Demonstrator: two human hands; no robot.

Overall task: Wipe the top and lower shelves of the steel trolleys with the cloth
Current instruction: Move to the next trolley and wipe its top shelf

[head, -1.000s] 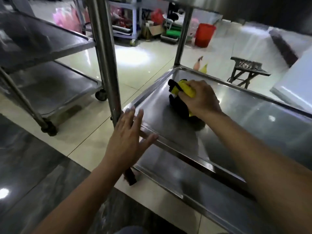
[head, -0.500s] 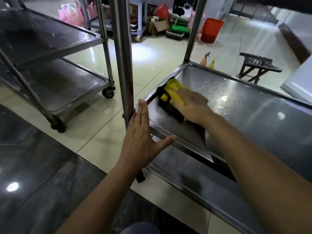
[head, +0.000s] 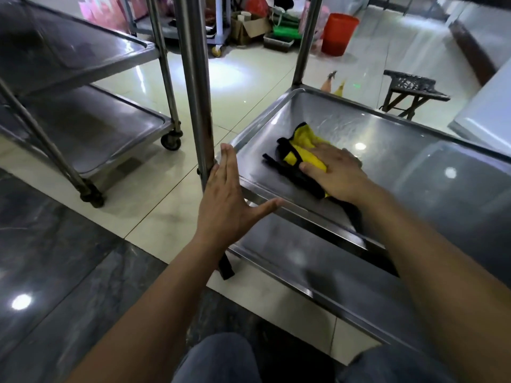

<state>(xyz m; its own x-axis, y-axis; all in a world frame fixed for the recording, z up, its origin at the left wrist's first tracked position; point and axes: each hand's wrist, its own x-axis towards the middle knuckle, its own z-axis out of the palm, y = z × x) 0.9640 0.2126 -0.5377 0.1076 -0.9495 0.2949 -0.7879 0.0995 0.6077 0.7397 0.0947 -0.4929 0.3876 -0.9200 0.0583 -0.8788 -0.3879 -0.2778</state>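
A yellow cloth with black edging point(head: 297, 149) lies on the middle shelf point(head: 414, 172) of the steel trolley in front of me. My right hand point(head: 336, 172) presses flat on the cloth with straight fingers. My left hand point(head: 226, 200) is spread open against the trolley's upright post point(head: 195, 87), thumb stretched along the shelf's front rim. Below hangs the lowest shelf point(head: 298, 261). A second steel trolley point(head: 83, 70) stands to the left with two shelves in view.
Glossy tiled floor lies between the trolleys. A small dark stool point(head: 412, 89) stands behind the shelf. A red bucket point(head: 338, 33), boxes and a green tray sit at the back. A white surface point(head: 489, 117) is at the right edge. My knees show at the bottom.
My right hand slid the cloth toward the shelf's left edge, then back a little to the right and flattened on it. My left hand rose along the post.
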